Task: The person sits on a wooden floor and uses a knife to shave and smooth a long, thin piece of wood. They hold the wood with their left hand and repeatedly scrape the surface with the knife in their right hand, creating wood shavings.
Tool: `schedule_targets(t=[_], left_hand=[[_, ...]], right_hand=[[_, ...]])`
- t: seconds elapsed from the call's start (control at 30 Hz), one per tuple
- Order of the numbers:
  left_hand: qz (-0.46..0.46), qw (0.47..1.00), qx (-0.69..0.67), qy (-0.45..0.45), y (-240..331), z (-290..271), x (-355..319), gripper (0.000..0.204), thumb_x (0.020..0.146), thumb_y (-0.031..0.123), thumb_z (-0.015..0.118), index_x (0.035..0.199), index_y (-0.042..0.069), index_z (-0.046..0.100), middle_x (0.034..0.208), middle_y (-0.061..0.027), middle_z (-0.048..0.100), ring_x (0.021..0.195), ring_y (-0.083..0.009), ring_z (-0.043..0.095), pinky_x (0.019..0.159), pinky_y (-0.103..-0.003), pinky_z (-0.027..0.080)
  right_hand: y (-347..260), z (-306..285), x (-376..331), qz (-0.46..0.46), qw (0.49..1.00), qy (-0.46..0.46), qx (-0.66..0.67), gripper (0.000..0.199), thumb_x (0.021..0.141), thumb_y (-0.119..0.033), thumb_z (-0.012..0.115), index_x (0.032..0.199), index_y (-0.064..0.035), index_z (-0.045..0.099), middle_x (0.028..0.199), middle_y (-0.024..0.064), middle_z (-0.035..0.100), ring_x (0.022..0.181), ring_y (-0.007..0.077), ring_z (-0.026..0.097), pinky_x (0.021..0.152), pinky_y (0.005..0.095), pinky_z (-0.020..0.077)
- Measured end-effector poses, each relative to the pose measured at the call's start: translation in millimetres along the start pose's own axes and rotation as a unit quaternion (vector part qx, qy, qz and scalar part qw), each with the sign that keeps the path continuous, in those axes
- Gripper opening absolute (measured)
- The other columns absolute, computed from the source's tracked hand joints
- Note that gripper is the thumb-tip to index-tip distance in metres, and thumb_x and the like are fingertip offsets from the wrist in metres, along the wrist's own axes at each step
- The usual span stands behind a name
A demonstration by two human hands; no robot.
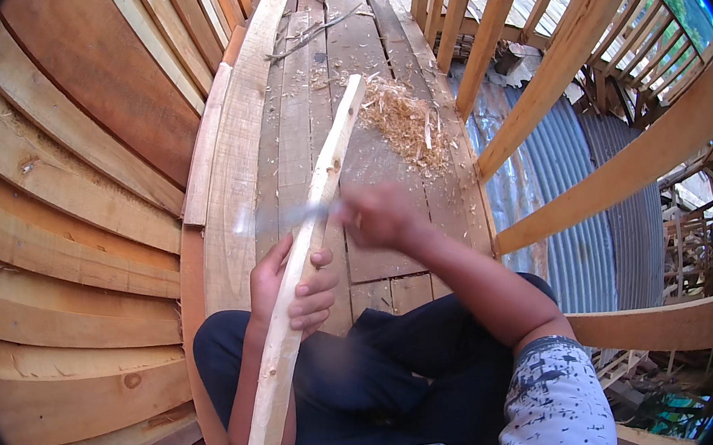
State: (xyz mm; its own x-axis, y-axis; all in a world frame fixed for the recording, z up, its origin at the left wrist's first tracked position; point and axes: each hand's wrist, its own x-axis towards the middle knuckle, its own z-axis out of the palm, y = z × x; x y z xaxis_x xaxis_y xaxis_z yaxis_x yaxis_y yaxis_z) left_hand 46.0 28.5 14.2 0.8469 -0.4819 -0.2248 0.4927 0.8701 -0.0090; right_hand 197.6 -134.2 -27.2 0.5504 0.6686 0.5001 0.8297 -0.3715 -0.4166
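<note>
A long pale wooden stick [321,192] runs from my lap out over the plank floor. My left hand [292,285] is wrapped around the stick near its middle and holds it steady. My right hand [383,217] is blurred with motion and is closed on the handle of a blade [291,213], which lies across the stick just above my left hand. The blade is a faint grey smear pointing left. My legs in dark trousers are folded under the stick.
A heap of wood shavings [405,123] lies on the floor planks [302,84] ahead. Stacked curved boards [70,190] rise on the left. A wooden railing [557,87] stands on the right, with corrugated metal roofing [587,205] below it.
</note>
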Motion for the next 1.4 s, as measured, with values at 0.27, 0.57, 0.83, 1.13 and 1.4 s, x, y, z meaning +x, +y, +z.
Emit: schedule_targets(t=[0.27, 0.57, 0.83, 1.13, 1.4], left_hand=[[0.007, 1.000, 0.021, 0.008, 7.5, -4.5, -3.5, 0.046, 0.105, 0.050, 0.032, 0.098, 0.007, 0.048, 0.063, -0.0029, 0.043, 0.040, -0.0131, 0.045, 0.033, -0.027, 0.042], [0.008, 1.000, 0.025, -0.007, 10.3, -5.5, 0.6, 0.025, 0.102, 0.031, 0.048, 0.100, 0.006, 0.048, 0.066, -0.0031, 0.044, 0.045, -0.0119, 0.048, 0.036, -0.025, 0.045], [-0.007, 0.998, 0.065, 0.014, 10.8, -4.7, 0.3, 0.016, 0.101, 0.026, 0.048, 0.099, 0.010, 0.049, 0.063, -0.0006, 0.043, 0.043, -0.0105, 0.042, 0.035, -0.025, 0.039], [0.012, 0.995, 0.085, 0.060, 5.5, -6.2, 0.8, 0.019, 0.101, 0.025, 0.047, 0.101, 0.006, 0.046, 0.065, -0.0021, 0.042, 0.041, -0.0103, 0.044, 0.034, -0.024, 0.043], [0.010, 0.993, 0.107, 0.055, 2.7, -1.5, -0.2, 0.018, 0.101, 0.026, 0.047, 0.099, 0.007, 0.046, 0.064, -0.0016, 0.042, 0.040, -0.0100, 0.043, 0.032, -0.023, 0.041]], right_hand=[[12.8, 1.1, 12.7, 0.075, 0.997, -0.021, -0.028, 0.039, 0.098, -0.036, 0.058, 0.075, -0.0053, 0.063, 0.062, 0.0200, 0.062, 0.057, 0.0403, 0.064, 0.055, 0.0518, 0.0487], [11.8, 15.0, 10.4, 0.096, 0.995, -0.002, 0.013, 0.035, 0.098, -0.035, 0.058, 0.080, -0.0053, 0.063, 0.062, 0.0205, 0.061, 0.060, 0.0419, 0.064, 0.057, 0.0545, 0.0468], [8.5, -1.4, 16.2, 0.065, 0.997, -0.042, -0.013, 0.034, 0.096, -0.035, 0.059, 0.078, -0.0072, 0.060, 0.063, 0.0194, 0.058, 0.062, 0.0424, 0.061, 0.056, 0.0523, 0.0458], [24.6, -6.9, 23.0, 0.120, 0.992, -0.034, -0.022, 0.032, 0.093, -0.035, 0.063, 0.079, -0.0063, 0.063, 0.065, 0.0184, 0.061, 0.064, 0.0423, 0.062, 0.058, 0.0525, 0.0456], [25.1, -11.1, 22.6, 0.079, 0.995, 0.034, -0.052, 0.030, 0.092, -0.035, 0.066, 0.078, -0.0082, 0.062, 0.063, 0.0148, 0.060, 0.061, 0.0386, 0.062, 0.055, 0.0490, 0.0445]])
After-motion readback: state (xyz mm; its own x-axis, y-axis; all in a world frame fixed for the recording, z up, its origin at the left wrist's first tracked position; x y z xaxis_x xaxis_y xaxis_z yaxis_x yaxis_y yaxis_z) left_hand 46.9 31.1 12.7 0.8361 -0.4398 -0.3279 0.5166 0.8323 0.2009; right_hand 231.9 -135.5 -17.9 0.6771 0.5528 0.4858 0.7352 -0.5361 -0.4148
